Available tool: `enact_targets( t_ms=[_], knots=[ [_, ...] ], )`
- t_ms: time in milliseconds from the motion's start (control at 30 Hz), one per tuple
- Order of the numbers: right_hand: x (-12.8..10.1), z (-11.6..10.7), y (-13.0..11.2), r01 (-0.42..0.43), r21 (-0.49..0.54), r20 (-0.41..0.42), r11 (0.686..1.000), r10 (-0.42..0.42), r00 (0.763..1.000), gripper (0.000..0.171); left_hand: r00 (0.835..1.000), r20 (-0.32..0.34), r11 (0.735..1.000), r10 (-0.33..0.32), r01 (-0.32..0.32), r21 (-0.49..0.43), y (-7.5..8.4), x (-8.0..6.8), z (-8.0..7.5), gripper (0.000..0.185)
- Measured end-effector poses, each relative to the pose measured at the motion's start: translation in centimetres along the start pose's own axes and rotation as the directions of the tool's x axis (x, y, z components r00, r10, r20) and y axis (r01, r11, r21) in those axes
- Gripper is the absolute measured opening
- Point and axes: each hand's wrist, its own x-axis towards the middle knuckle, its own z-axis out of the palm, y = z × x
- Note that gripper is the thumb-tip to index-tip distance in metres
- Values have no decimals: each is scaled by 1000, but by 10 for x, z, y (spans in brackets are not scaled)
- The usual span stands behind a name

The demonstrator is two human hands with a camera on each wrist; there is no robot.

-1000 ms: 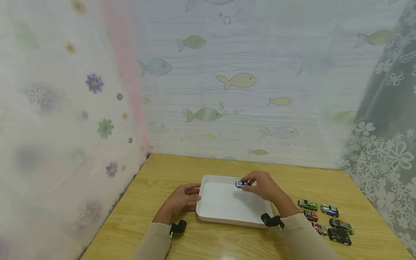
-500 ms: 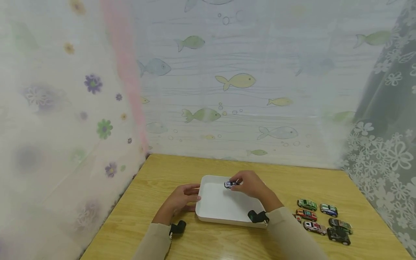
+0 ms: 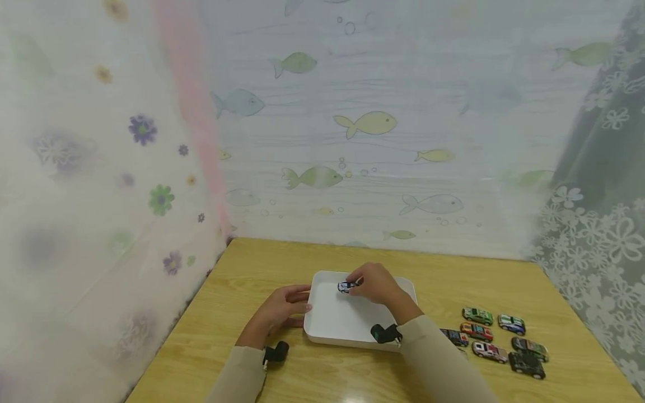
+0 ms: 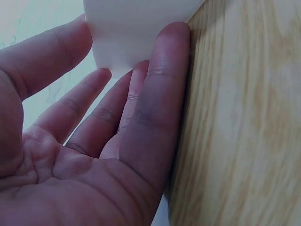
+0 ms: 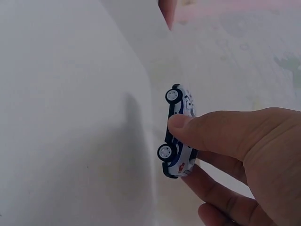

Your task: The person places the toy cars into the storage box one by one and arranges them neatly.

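Observation:
In the head view my right hand (image 3: 377, 284) pinches a white and blue toy car (image 3: 346, 287) over the far part of a shallow white tray (image 3: 347, 322). Seen from the right wrist, the toy car (image 5: 178, 132) is between thumb and fingers, wheels toward the tray floor and apart from it, above its shadow. My left hand (image 3: 284, 310) rests at the tray's left side. From the left wrist, its fairly straight, spread fingers (image 4: 162, 89) touch the tray's outer wall (image 4: 131, 33), with the hand's edge low by the table.
Several toy cars stand on the wooden table (image 3: 252, 263) to the right of the tray, among them a green car (image 3: 477, 315), a red car (image 3: 476, 331) and a black car (image 3: 526, 365). A fish-patterned curtain (image 3: 373, 196) hangs behind the table.
My right hand has moved left over the tray, carrying the toy car along its far part. More of the cars at the right have come into sight. My left hand has stayed put.

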Motion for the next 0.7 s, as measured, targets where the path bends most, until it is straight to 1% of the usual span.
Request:
enact_targets(
  t_ms=[100, 200, 433, 467, 700],
  knots=[
    [1, 3, -4, -2, -5, -2, 1000, 2, 1000, 24, 1000, 1, 1000, 4, -4, -8, 0, -1, 0, 64],
    [3, 7, -7, -14, 18, 3, 1000, 14, 1000, 24, 1000, 11, 1000, 6, -6, -8, -1, -1, 1, 63],
    [10, 15, -11, 18, 6, 25, 1000, -18, 1000, 23, 1000, 13, 1000, -4, 4, -16, -2, 0, -2, 63],
    [11, 16, -12, 20, 7, 27, 1000, -20, 999, 23, 1000, 17, 1000, 3, -3, -14, -2, 1, -1, 63],
    [16, 19, -17, 20, 3, 45, 1000, -21, 999, 21, 1000, 30, 1000, -5, 6, -31, -3, 2, -2, 64]
  ],
)
